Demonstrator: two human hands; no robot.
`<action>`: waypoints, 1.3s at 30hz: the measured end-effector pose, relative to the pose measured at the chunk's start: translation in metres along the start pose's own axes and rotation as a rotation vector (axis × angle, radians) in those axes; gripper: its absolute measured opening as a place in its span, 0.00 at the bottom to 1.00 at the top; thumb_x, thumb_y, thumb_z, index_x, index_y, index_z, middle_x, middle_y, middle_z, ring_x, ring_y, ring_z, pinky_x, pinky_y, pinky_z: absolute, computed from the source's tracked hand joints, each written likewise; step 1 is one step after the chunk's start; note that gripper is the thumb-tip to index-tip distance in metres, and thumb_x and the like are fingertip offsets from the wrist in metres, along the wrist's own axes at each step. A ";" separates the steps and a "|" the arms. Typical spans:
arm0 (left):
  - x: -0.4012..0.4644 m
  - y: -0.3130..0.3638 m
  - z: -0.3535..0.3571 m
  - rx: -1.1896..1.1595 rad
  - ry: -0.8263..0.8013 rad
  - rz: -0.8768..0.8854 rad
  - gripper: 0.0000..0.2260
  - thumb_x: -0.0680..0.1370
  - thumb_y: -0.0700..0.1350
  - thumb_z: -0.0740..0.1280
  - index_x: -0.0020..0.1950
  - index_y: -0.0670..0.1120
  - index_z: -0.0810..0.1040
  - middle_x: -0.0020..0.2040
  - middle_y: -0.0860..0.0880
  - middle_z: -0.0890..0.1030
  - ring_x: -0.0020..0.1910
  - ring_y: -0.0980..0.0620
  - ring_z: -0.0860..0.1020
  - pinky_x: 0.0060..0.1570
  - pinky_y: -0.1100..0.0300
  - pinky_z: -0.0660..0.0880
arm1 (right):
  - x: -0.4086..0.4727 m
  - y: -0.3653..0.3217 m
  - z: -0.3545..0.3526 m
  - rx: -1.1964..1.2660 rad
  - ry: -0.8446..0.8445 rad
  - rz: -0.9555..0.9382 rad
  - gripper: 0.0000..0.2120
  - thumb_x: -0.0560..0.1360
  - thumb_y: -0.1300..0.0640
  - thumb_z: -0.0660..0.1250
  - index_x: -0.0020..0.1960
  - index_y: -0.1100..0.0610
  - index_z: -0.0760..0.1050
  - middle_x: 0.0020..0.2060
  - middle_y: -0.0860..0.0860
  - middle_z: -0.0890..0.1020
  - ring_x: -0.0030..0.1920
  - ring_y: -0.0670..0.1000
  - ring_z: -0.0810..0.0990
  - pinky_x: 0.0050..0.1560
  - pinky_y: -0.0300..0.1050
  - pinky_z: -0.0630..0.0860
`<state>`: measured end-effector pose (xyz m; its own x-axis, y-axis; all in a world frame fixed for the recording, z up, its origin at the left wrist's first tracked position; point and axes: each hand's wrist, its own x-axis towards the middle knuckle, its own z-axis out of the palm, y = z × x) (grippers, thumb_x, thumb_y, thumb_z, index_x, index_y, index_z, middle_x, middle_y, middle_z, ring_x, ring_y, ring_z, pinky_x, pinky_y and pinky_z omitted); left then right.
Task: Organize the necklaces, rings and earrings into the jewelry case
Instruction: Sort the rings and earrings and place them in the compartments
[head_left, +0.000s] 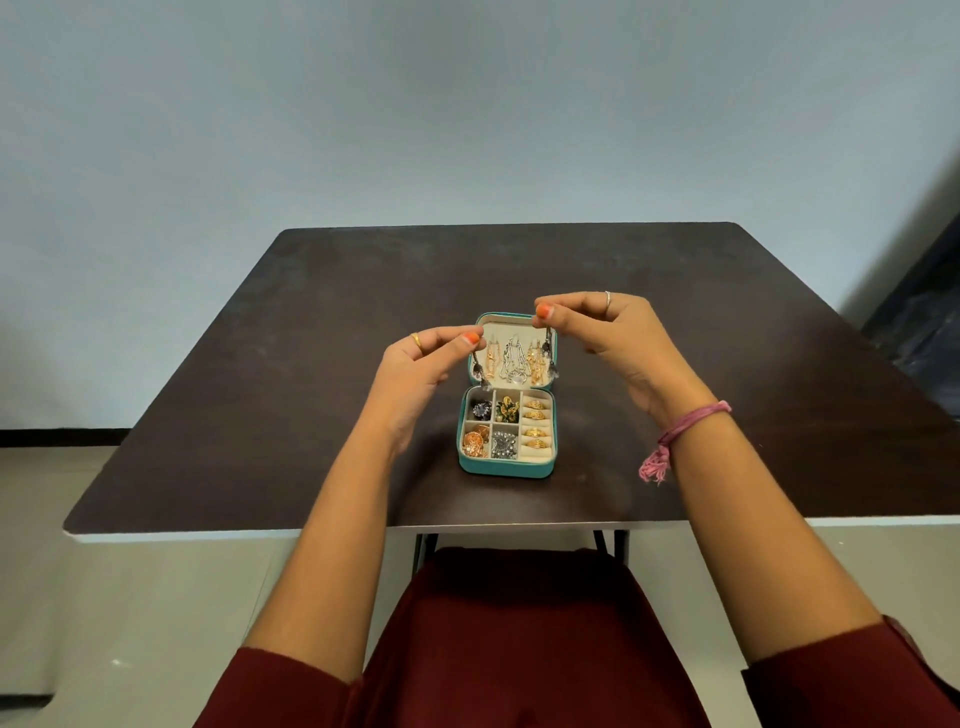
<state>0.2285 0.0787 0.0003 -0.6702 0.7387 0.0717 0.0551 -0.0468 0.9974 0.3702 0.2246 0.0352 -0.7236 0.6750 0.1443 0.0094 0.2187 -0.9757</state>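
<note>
A small teal jewelry case (501, 466) lies open in the middle of the dark table. Its upright lid (552, 343) carries several hanging necklaces (514, 358). The tray below holds earrings in the left and middle compartments (491, 426) and gold rings (536, 423) in the right-hand slots. My left hand (421, 369) pinches a dark drop earring (479, 370) at the lid's left edge. My right hand (597, 327) pinches a matching drop earring (548, 358) at the lid's right edge. Both earrings dangle in front of the lid.
The dark brown table (311, 364) has its front edge close to my lap. A pale wall rises behind it. A dark object (919, 312) stands at the far right beside the table. Thin table legs (602, 543) show under the front edge.
</note>
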 end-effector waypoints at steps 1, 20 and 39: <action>-0.001 -0.002 -0.001 0.003 0.007 0.001 0.07 0.77 0.45 0.67 0.53 0.49 0.82 0.47 0.54 0.85 0.47 0.66 0.78 0.45 0.67 0.71 | 0.001 0.001 0.003 0.015 0.001 0.003 0.09 0.74 0.54 0.70 0.50 0.57 0.83 0.44 0.47 0.85 0.42 0.34 0.80 0.35 0.24 0.69; -0.002 -0.029 0.001 0.072 0.029 -0.059 0.06 0.76 0.45 0.69 0.51 0.47 0.83 0.44 0.55 0.85 0.44 0.65 0.81 0.36 0.73 0.73 | 0.009 0.016 0.019 0.068 -0.043 0.034 0.12 0.77 0.51 0.66 0.53 0.57 0.83 0.46 0.50 0.86 0.48 0.45 0.83 0.49 0.42 0.80; -0.004 -0.056 -0.001 0.405 0.079 0.042 0.03 0.77 0.45 0.67 0.48 0.50 0.81 0.51 0.52 0.77 0.46 0.62 0.76 0.42 0.76 0.71 | 0.004 0.026 0.041 -0.187 -0.200 -0.021 0.11 0.76 0.49 0.66 0.48 0.54 0.84 0.47 0.45 0.85 0.55 0.42 0.80 0.63 0.49 0.74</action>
<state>0.2267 0.0779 -0.0561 -0.7150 0.6872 0.1284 0.3600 0.2044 0.9103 0.3389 0.2042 0.0040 -0.8466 0.5207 0.1105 0.1069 0.3697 -0.9230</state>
